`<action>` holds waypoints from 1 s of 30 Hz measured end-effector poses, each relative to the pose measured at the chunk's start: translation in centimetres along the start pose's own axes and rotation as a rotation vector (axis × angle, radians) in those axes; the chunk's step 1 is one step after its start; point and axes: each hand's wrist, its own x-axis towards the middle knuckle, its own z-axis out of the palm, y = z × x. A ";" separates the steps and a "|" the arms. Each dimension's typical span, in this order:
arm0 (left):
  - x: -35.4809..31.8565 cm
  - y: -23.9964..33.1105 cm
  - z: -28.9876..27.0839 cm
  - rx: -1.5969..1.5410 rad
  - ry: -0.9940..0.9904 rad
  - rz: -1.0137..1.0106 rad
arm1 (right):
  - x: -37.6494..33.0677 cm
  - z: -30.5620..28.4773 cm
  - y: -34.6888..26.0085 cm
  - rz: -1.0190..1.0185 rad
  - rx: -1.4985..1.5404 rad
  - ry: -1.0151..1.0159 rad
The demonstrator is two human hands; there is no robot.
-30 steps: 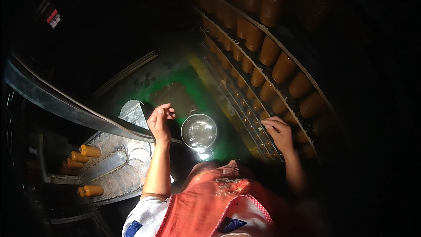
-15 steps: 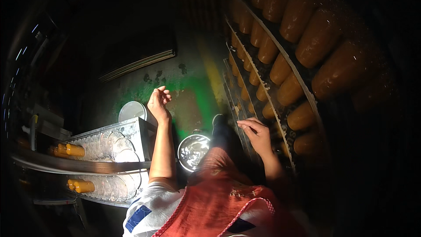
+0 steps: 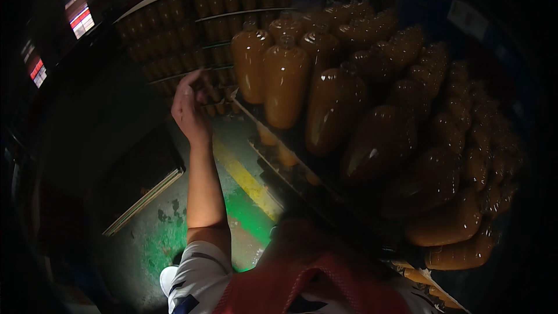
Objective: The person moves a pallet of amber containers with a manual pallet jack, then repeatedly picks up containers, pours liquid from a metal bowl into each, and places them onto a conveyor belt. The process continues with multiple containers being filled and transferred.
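Note:
My left hand (image 3: pixel 193 107) is raised in front of me, empty, with its fingers loosely bent and apart. To its right stands a large stack of shiny amber-brown bottles (image 3: pixel 286 84) with narrow necks, set close together in rows. The hand is nearest to the stack's front corner; whether it touches anything there I cannot tell, though it looks apart. Beneath the top bottles runs the edge of a thin layer sheet (image 3: pixel 273 132), with more bottles under it. My right hand is out of sight.
Another stack of brown bottles (image 3: pixel 215 0) in layers stands farther back. Flat boards (image 3: pixel 145 200) lie on the floor at left. The floor carries a yellow stripe (image 3: pixel 244 177) and green paint (image 3: pixel 247 215). A white round object (image 3: pixel 167 282) shows at the lower left.
My view has swung right and up toward the bottle stack, whose top now shows. The right hand, the metal pot and the rack of clear bottles have left the view. My left hand stays raised.

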 end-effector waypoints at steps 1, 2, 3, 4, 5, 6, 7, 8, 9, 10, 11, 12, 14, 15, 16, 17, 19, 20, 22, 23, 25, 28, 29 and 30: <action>2.5 -0.2 1.6 0.019 -0.068 0.032 | 1.5 -0.9 -0.7 0.087 -0.032 -0.040; 4.2 0.2 2.4 0.067 -0.123 0.071 | 2.5 -1.4 -0.3 0.160 -0.039 -0.095; 5.9 0.6 2.8 0.146 -0.207 0.106 | 3.3 -2.0 0.4 0.148 -0.032 -0.100; 8.0 -0.1 3.5 0.181 -0.306 0.147 | 3.7 -2.3 0.5 0.164 -0.049 -0.091; 9.7 -0.8 3.9 0.200 -0.417 0.156 | 4.1 -2.8 1.4 0.166 -0.050 -0.083; 11.0 -1.6 4.2 0.217 -0.528 0.168 | 4.3 -2.7 2.1 0.171 -0.049 -0.071; 12.0 -2.0 4.1 0.253 -0.618 0.152 | 4.8 -2.4 2.8 0.167 -0.038 -0.059; 12.7 -2.2 4.2 0.303 -0.695 0.123 | 5.3 -2.4 3.6 0.164 -0.032 -0.050; 13.4 -2.6 4.3 0.272 -0.760 0.110 | 5.6 -2.9 4.5 0.158 -0.024 -0.037; 14.2 -3.3 4.7 0.223 -0.841 0.090 | 6.4 -2.5 5.2 0.162 -0.026 -0.022; 15.0 -3.8 4.4 0.175 -0.911 0.093 | 7.2 -2.1 6.0 0.158 -0.020 -0.003; 15.5 -4.8 4.9 0.083 -0.973 0.108 | 8.0 -1.8 7.1 0.167 -0.026 0.028; 16.6 -6.7 5.5 -0.044 -1.088 0.202 | 9.5 -0.9 9.0 0.192 -0.049 0.108; 17.3 -7.4 5.7 -0.095 -1.169 0.236 | 10.4 -0.4 9.8 0.205 -0.064 0.156; 17.8 -7.8 6.1 -0.150 -1.250 0.274 | 11.2 0.0 10.4 0.223 -0.072 0.214; 18.3 -7.4 6.3 -0.138 -1.342 0.332 | 12.1 0.7 10.4 0.255 -0.034 0.298; 18.8 -7.2 6.5 -0.181 -1.440 0.306 | 15.0 1.9 7.4 0.455 0.382 0.654; 19.3 -7.3 6.8 -0.167 -1.461 0.409 | 16.7 1.7 5.5 0.397 0.229 0.757; 19.7 -6.9 7.5 -0.071 -1.494 0.591 | 19.7 -0.1 1.7 0.181 -0.539 0.777; 19.6 -6.9 7.1 -0.046 -1.485 0.583 | 21.0 -1.2 -0.5 0.203 -0.744 0.829; 19.0 -7.4 6.4 -0.069 -1.433 0.538 | 25.2 -3.9 -5.1 0.398 -1.227 0.862; 18.4 -7.6 5.6 -0.049 -1.352 0.539 | 31.9 -7.2 -6.9 0.756 -1.496 1.064; 18.3 -7.3 5.4 -0.054 -1.320 0.539 | 33.1 -7.9 -7.2 0.852 -1.564 0.987; 18.1 -7.3 5.0 -0.043 -1.302 0.506 | 33.5 -8.6 -6.6 0.935 -1.606 0.908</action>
